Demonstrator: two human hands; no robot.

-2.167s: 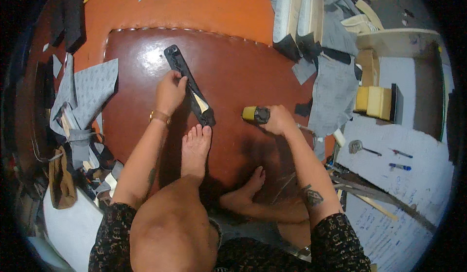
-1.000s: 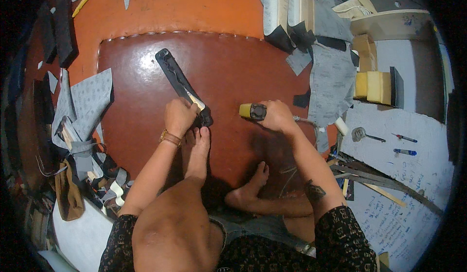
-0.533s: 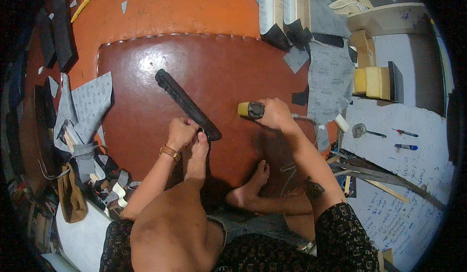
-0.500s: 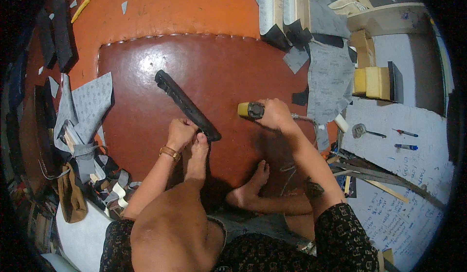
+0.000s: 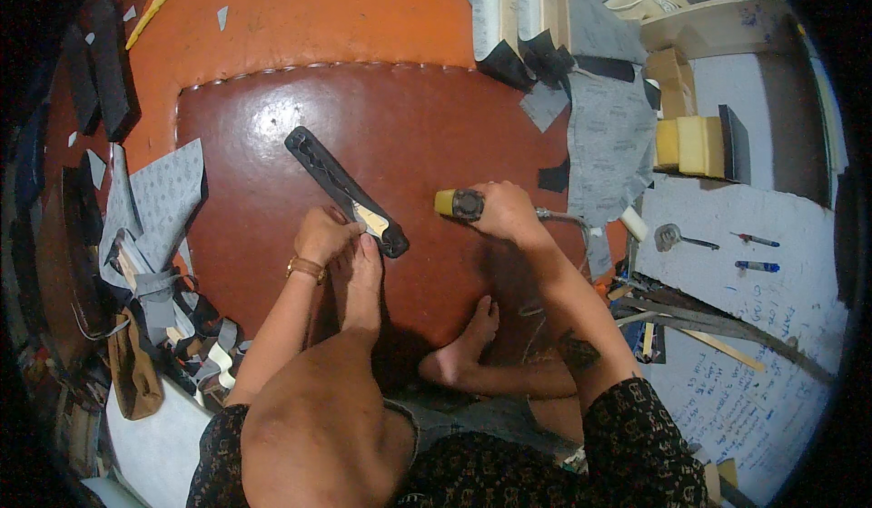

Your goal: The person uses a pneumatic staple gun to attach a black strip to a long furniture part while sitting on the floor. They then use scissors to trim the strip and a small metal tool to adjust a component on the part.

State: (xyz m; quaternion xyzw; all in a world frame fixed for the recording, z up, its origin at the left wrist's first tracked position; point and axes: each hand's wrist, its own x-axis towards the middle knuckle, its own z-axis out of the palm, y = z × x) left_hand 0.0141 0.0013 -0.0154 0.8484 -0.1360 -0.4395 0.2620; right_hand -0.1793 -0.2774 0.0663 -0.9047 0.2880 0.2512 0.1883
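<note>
Left hand [image 5: 324, 234] pinches a black strip's [image 5: 329, 170] edge; right hand [image 5: 505, 211] grips a yellow-black tool [image 5: 465, 204].
The strip slants over brown sheeting [image 5: 245, 172] just beyond the left foot [image 5: 363, 276], cream material [image 5: 372, 222] showing; orange sheeting [image 5: 336, 17] lies farther off.

The right hand [image 5: 506, 212] hides the handle of the yellow-and-black tool [image 5: 460, 204], and the far end of its hose [image 5: 557, 215] is out of sight. Some fingers of the left hand [image 5: 323, 235] are hidden, so its hold on the black strip [image 5: 329, 174] is unclear; it also covers part of the foot [image 5: 364, 276]. The lower edge cuts off the sleeves [image 5: 640, 426], the upper edge the padded boards [image 5: 495, 4]. The writing [image 5: 727, 408] at right is too small to tell
</note>
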